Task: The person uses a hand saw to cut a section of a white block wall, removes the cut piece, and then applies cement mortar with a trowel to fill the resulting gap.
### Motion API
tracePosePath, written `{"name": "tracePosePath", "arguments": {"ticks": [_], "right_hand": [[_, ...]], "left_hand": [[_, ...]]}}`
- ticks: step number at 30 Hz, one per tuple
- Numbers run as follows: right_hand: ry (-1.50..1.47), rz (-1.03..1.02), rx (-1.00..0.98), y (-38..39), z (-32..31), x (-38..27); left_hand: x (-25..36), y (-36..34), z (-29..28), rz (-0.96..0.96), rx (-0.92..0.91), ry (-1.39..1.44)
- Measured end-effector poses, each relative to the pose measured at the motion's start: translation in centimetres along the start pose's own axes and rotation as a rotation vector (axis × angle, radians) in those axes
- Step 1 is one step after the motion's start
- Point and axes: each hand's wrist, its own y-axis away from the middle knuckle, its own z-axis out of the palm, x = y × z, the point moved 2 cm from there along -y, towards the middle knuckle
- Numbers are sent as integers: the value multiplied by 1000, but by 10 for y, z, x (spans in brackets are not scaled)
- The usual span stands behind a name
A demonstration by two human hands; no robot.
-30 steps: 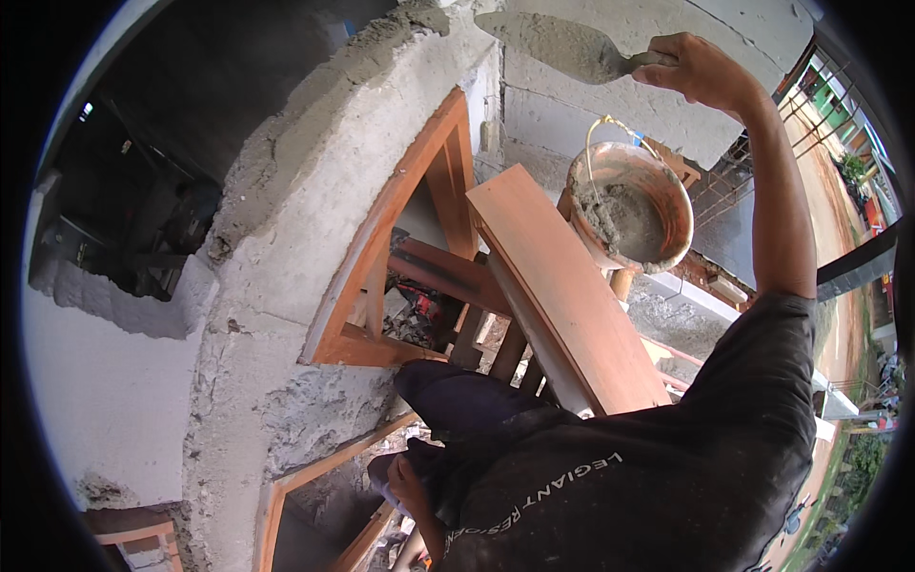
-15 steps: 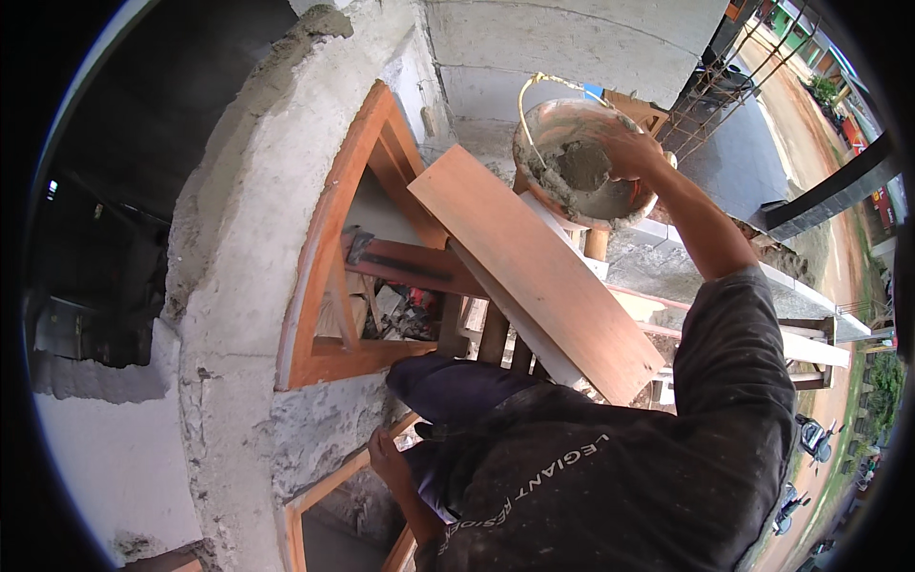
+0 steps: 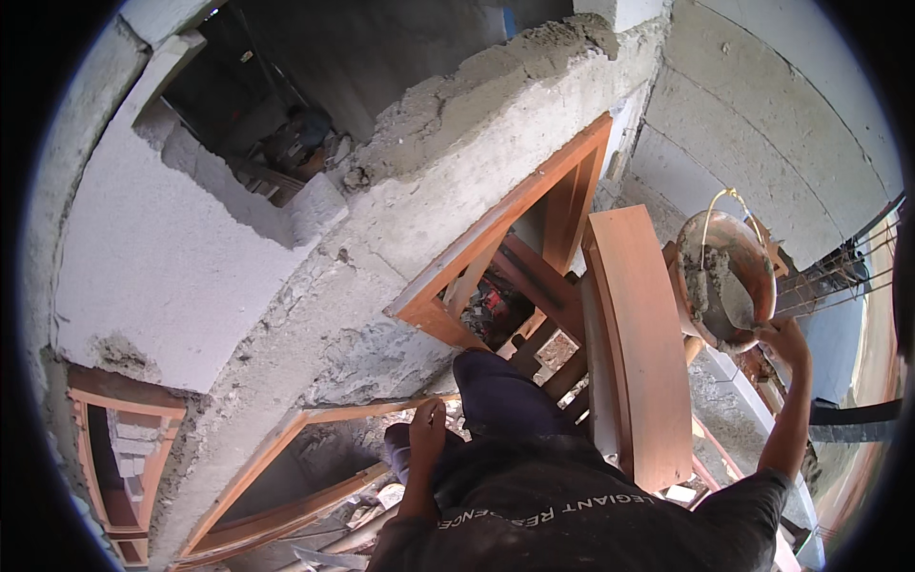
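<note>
A round, mortar-smeared bucket (image 3: 760,250) with a yellow rope handle stands on the right, with wet grey mortar (image 3: 703,303) inside. At its near right rim, my right hand (image 3: 787,345) is closed round the handle of a trowel (image 3: 734,303), whose grey pointed blade lies in the mortar. My left hand (image 3: 428,431) is low, in front of my body, its fingers curled beside the top edge of a lower wooden frame (image 3: 315,417). Whatever it holds, if anything, is hidden.
A wide brown board (image 3: 643,353) lies between me and the bucket. An orange wooden frame (image 3: 515,221) is set in the rough wall (image 3: 400,238), whose broken top edge carries crumbly mortar. Thin steel bars (image 3: 839,291) stick out beyond the bucket.
The view has swung, so the wall takes up more of the picture and the bucket sits farther right. My right hand has moved from inside the bucket to its near rim, exposing the trowel blade.
</note>
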Motion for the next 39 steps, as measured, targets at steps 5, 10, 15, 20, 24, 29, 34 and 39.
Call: {"name": "tracePosePath", "arguments": {"ticks": [5, 10, 15, 20, 24, 29, 34, 39], "right_hand": [[1, -109, 124, 23, -46, -27], [17, -225, 201, 43, -87, -128], [41, -574, 106, 39, -91, -260], [272, -850, 133, 60, -70, -387], [685, -1286, 547, 98, -37, -452], [764, -1291, 711, 130, -7, -468], [565, -923, 222, 128, -5, -471], [597, -985, 48, 147, 29, -486]], "left_hand": [[-13, -1, -1, 109, 57, 43], [1, -1, 6, 166, 24, 56], [13, 3, 15, 188, 69, 95], [-11, 29, -4, 98, 192, 120], [-38, 49, -12, 41, 261, 110], [-62, 65, -22, -8, 282, 104], [-66, 61, -27, -2, 266, 179], [-67, 50, -31, 25, 245, 190]]}}
